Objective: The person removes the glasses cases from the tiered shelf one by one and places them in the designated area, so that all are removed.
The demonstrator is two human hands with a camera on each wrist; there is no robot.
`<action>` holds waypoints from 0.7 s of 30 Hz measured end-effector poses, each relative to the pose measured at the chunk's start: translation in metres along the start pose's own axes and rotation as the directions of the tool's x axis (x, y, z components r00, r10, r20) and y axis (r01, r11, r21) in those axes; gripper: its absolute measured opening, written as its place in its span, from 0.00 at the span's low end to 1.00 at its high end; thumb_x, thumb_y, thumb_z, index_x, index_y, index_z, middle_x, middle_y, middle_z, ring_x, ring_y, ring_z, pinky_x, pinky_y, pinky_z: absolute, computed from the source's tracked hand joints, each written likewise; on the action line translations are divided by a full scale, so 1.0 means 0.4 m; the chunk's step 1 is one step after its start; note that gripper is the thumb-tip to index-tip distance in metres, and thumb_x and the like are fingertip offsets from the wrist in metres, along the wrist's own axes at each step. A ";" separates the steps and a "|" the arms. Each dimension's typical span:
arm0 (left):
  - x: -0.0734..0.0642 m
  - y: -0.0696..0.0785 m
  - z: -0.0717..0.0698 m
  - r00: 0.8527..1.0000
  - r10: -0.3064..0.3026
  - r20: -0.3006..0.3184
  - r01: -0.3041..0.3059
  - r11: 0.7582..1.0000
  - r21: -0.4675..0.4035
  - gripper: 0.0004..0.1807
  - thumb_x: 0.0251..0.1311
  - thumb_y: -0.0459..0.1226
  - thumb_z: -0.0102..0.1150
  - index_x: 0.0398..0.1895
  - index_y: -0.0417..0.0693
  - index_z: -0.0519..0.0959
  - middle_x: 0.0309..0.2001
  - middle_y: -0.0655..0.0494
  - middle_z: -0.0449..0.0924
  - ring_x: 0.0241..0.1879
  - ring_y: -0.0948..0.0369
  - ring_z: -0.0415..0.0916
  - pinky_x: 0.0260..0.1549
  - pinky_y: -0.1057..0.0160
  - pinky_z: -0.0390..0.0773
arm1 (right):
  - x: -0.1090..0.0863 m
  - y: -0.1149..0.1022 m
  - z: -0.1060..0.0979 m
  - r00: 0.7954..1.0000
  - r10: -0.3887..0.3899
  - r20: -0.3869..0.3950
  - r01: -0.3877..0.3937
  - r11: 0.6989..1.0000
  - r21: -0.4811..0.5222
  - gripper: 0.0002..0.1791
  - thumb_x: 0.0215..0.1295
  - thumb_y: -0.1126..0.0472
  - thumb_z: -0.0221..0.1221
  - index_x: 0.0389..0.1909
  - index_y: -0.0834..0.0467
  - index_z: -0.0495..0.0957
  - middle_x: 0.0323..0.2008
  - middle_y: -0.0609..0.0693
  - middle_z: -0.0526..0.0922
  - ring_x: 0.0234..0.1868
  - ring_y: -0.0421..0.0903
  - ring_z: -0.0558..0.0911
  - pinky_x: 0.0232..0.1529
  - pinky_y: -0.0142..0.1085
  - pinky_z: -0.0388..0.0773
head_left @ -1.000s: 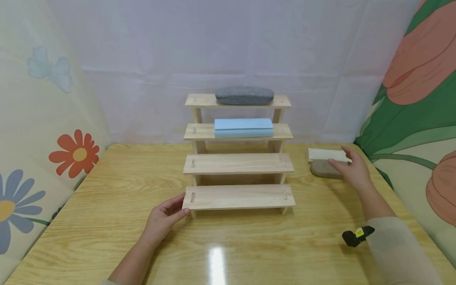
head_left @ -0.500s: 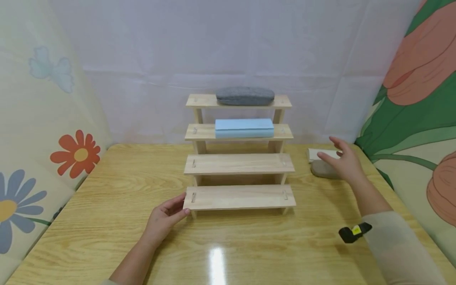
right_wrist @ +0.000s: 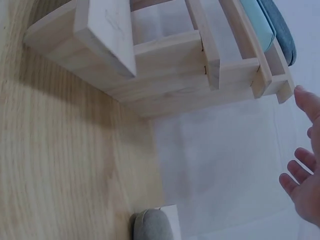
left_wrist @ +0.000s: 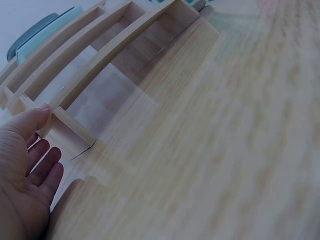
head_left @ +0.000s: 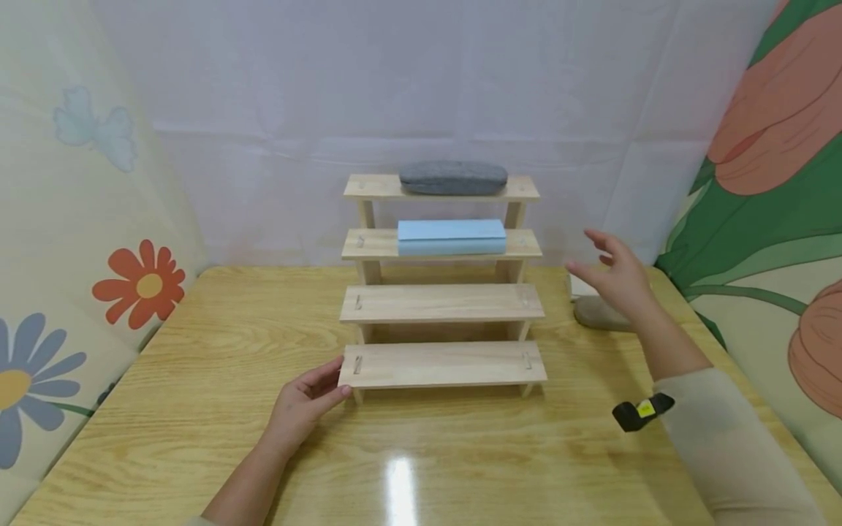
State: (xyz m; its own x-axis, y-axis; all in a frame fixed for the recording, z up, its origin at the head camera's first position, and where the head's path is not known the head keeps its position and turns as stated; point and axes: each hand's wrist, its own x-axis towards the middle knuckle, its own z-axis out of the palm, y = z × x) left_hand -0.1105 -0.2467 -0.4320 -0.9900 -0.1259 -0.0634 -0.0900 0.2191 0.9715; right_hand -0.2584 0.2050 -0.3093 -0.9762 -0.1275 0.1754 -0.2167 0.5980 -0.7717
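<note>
Glossy wood-grain table [head_left: 191, 351]; pale cloth [head_left: 276, 88] behind, flowered sheets [head_left: 776, 219] both sides. Left hand [head_left: 300, 405] grips wooden stand [head_left: 441, 303] at low corner; right hand [head_left: 620, 280] aloft, loosely spread.

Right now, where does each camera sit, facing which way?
Head: worn on the head, facing forward and down at the wooden stand; left hand and right hand show.
Left wrist: worn there, facing the stand's front and the table; left hand shows, cropped.
Right wrist: worn there, facing the stand's right end; right hand shows, cropped.
Both wrist views share the blue case.
</note>
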 end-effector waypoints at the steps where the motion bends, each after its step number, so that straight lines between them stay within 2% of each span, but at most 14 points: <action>1: 0.000 0.001 0.000 1.000 0.002 0.000 -0.002 1.000 -0.005 0.31 0.58 0.34 0.68 0.65 0.38 0.71 0.64 0.39 0.73 0.46 0.78 0.76 0.46 0.76 0.79 | 0.002 -0.006 0.001 1.000 -0.003 0.004 0.003 1.000 -0.004 0.43 0.66 0.45 0.61 0.77 0.54 0.53 0.76 0.61 0.53 0.73 0.67 0.57 0.69 0.61 0.61; 9: -0.001 0.000 -0.001 1.000 0.001 0.002 -0.001 1.000 -0.007 0.32 0.57 0.35 0.69 0.65 0.38 0.72 0.62 0.46 0.76 0.47 0.78 0.76 0.46 0.75 0.79 | 0.021 -0.048 0.021 0.997 -0.072 0.031 0.071 0.997 0.004 0.41 0.66 0.49 0.62 0.75 0.57 0.56 0.75 0.60 0.56 0.74 0.63 0.57 0.73 0.57 0.57; 13: -0.001 -0.001 0.000 1.000 0.012 0.006 -0.012 1.000 -0.007 0.31 0.58 0.35 0.68 0.65 0.38 0.71 0.63 0.43 0.74 0.47 0.78 0.76 0.46 0.75 0.79 | 0.034 -0.065 0.035 0.994 -0.102 0.039 0.102 0.995 0.014 0.41 0.66 0.50 0.63 0.74 0.58 0.57 0.75 0.60 0.58 0.74 0.61 0.58 0.74 0.55 0.56; 18: -0.002 0.002 0.000 1.000 0.014 0.006 -0.014 1.000 -0.007 0.31 0.58 0.34 0.67 0.65 0.38 0.71 0.64 0.39 0.72 0.47 0.78 0.76 0.46 0.76 0.79 | 0.046 -0.092 0.052 0.993 -0.098 0.066 0.096 0.995 0.033 0.42 0.65 0.47 0.63 0.75 0.55 0.57 0.75 0.57 0.57 0.74 0.59 0.57 0.74 0.54 0.56; 21: -0.002 0.004 0.000 1.000 0.007 0.006 -0.007 1.000 -0.004 0.31 0.59 0.34 0.67 0.65 0.38 0.71 0.64 0.39 0.72 0.47 0.78 0.75 0.46 0.76 0.78 | 0.056 -0.107 0.064 0.990 -0.124 0.069 0.121 0.992 0.044 0.41 0.65 0.50 0.64 0.74 0.57 0.58 0.75 0.58 0.58 0.74 0.59 0.58 0.74 0.54 0.56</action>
State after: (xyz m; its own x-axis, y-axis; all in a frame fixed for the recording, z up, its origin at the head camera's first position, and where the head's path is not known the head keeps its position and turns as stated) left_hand -0.1099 -0.2461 -0.4304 -0.9912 -0.1188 -0.0576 -0.0825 0.2164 0.9728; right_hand -0.2712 0.1565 -0.2879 -0.9398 -0.2552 0.2272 -0.3338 0.5426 -0.7708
